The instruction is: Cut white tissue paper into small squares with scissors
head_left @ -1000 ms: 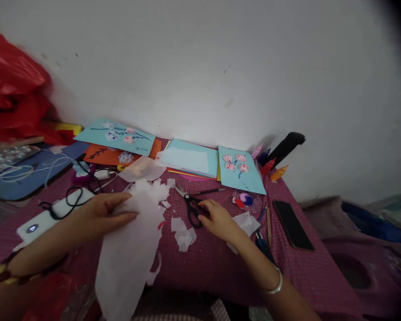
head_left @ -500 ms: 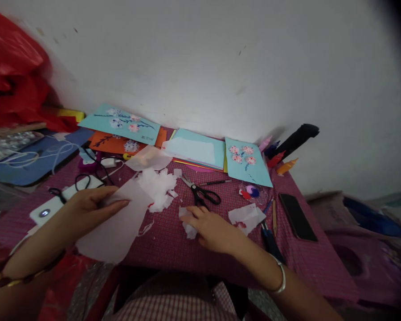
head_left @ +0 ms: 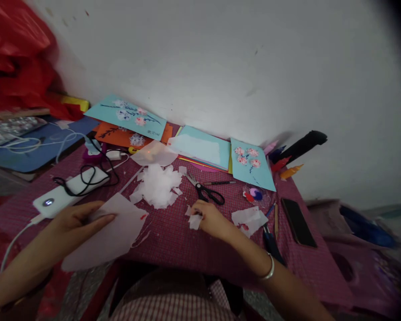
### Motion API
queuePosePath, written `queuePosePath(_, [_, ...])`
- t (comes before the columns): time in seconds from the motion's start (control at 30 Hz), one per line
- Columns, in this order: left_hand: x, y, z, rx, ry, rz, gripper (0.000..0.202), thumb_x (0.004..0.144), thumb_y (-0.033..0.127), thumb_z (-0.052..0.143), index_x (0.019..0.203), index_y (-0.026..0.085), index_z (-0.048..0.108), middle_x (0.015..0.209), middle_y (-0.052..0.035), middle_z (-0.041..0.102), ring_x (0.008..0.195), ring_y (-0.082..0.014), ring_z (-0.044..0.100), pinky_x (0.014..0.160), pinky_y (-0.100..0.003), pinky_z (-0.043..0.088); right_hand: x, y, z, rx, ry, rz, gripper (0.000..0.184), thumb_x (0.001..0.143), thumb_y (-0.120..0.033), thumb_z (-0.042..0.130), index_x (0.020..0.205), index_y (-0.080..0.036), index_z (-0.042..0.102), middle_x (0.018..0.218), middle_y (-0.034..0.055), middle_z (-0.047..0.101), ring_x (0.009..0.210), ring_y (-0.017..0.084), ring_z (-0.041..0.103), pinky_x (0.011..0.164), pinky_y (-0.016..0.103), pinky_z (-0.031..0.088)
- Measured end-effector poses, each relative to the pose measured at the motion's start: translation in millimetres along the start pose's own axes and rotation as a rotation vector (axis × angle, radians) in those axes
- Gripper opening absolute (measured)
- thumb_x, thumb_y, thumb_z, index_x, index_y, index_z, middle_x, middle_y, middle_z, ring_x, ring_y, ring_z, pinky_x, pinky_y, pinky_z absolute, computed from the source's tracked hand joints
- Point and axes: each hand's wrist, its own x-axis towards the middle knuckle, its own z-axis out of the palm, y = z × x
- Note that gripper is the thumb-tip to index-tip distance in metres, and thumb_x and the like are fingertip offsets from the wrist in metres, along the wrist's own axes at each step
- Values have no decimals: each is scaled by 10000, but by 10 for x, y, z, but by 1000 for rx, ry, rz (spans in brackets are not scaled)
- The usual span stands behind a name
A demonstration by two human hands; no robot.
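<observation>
My left hand [head_left: 76, 220] pinches the near edge of a large sheet of white tissue paper [head_left: 113, 232] lying at the table's front left. My right hand [head_left: 211, 218] is closed on a few small white paper scraps [head_left: 195, 220] on the maroon checked cloth [head_left: 173, 240]. Black-handled scissors [head_left: 205, 191] lie just beyond my right hand, untouched. A heap of cut white paper pieces [head_left: 158, 184] sits between the hands, further back.
Blue cards with paper flowers [head_left: 252, 166] and coloured sheets [head_left: 200, 149] line the wall. A white power bank with black cable [head_left: 71, 189] lies left. A phone [head_left: 296, 215], pencils [head_left: 274, 217], pom-poms [head_left: 253, 194], folded white paper [head_left: 249, 218] sit right. Red bags [head_left: 16, 67] stand far left.
My right hand left the scissors, came nearer and gathered small scraps. My left hand drew the tissue sheet down and left, off the heap of cut pieces.
</observation>
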Motion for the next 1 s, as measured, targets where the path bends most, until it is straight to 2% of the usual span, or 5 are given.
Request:
queuePosePath(0.2, [26,-18,39,-211,-111,-149,490,592,568,627,854,157,686,767,-6,708,679,-183,604,549,-218,470,210,500,-377,-4,216,194,32,877,-172,620,869,-142,627,848,6,659,752,141,636,678,278,527])
queuePosePath(0.47, [-23,75,118,-279,-198,-119,436,598,554,651,801,169,684,738,1,696,676,-177,578,545,-213,449,823,768,-771,-258,232,326,295,929,-333,596,1173,-166,594,1185,78,627,998,218,639,847,435,547])
queuePosePath(0.7, [-79,58,64,-325,-133,-107,399,731,539,602,837,155,622,683,7,652,604,-146,548,501,-190,397,267,377,-599,-356,176,269,595,814,-21,497,1390,-159,439,1384,158,475,1285,276,444,1077,422,354])
queuePosePath(0.83, [-31,187,-93,-309,-67,-89,400,742,528,621,876,151,625,739,3,662,619,-138,555,501,-181,391,-151,164,-306,-341,105,291,534,816,-127,536,1347,-155,497,1230,144,586,1111,266,566,986,379,427])
queuePosePath(1.0, [117,473,-221,-246,-89,84,346,791,495,587,837,155,630,678,16,624,574,-102,508,479,-166,349,-93,158,-140,-310,152,372,489,808,-171,548,1296,-143,545,1152,187,591,1085,327,554,938,452,419])
